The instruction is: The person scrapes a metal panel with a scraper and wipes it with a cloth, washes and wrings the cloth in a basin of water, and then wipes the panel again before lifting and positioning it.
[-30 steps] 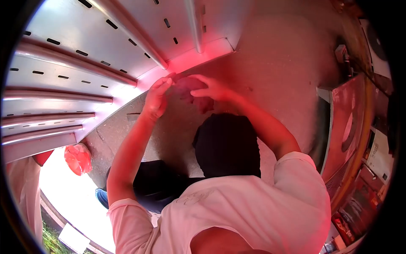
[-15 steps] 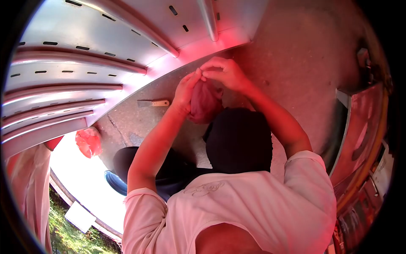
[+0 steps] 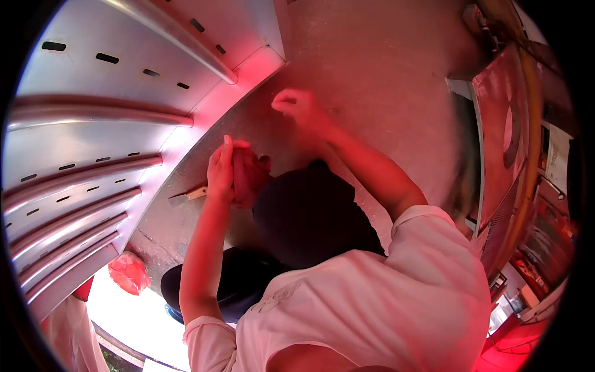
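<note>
My left hand (image 3: 220,173) is closed at the edge of a bunched red cloth (image 3: 248,180), its thumb pointing up. The cloth hangs beside my raised knee. Apart from it, farther forward and to the right, my right hand (image 3: 295,105) is raised with thumb and fingertips pinched together; whatever is between them, if anything, is too small to make out. On the floor by my left forearm lies a scraper (image 3: 189,196) with a wooden handle, partly hidden by the arm.
A large metal panel (image 3: 87,139) with bars and slots rises along the left. A red plastic bag (image 3: 129,273) sits near its lower end. The concrete floor (image 3: 372,68) stretches ahead. At right stands a framed metal panel (image 3: 505,118), with shelves of items behind it.
My right hand has come away from the cloth and my left hand. The left hand keeps the cloth. My view has turned to the right, so the scene has shifted left.
</note>
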{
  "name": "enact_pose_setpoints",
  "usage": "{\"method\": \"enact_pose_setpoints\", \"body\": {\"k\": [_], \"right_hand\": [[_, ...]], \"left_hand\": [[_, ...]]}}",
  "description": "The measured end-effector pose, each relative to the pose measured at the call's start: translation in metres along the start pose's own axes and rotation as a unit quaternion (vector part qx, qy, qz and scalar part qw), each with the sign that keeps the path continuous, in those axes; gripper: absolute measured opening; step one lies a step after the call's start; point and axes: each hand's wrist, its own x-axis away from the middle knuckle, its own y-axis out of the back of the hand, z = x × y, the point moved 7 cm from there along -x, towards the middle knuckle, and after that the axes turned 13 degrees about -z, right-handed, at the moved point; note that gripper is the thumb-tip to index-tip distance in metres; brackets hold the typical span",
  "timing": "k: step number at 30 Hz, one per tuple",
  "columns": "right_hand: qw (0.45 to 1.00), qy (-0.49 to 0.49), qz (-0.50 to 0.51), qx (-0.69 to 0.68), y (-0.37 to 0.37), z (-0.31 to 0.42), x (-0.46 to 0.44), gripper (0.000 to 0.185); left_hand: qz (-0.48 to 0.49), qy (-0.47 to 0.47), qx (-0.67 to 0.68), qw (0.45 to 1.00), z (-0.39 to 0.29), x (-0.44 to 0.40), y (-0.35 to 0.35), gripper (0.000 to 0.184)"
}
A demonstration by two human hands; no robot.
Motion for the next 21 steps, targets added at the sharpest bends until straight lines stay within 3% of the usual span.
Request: {"method": "enact_pose_setpoints", "body": {"k": [3,8,13,18,21], "right_hand": [[0.95,-0.221,-0.22,0.004,0.134,-0.089,-0.043,0.011],[0.895,-0.262,-0.28,0.229,0.282,-0.197,-0.069,0.016],[0.81,-0.21,-0.261,0.481,0.308,-0.213,-0.074,0.026],[0.784,-0.243,-0.278,0.499,0.308,-0.188,-0.064,0.026],[0.793,-0.188,-0.305,0.493,0.308,-0.187,-0.06,0.009]], "left_hand": [[-0.014,-0.002,0.023,1.0,-0.005,-0.001,0.03,0.044],[-0.048,0.036,0.091,0.994,0.004,-0.006,0.089,0.043],[-0.017,0.052,0.14,0.989,-0.009,0.007,0.089,0.042],[-0.005,0.07,0.191,0.979,-0.015,0.012,0.086,0.042],[0.03,0.072,0.183,0.98,-0.017,0.014,0.079,0.041]]}}
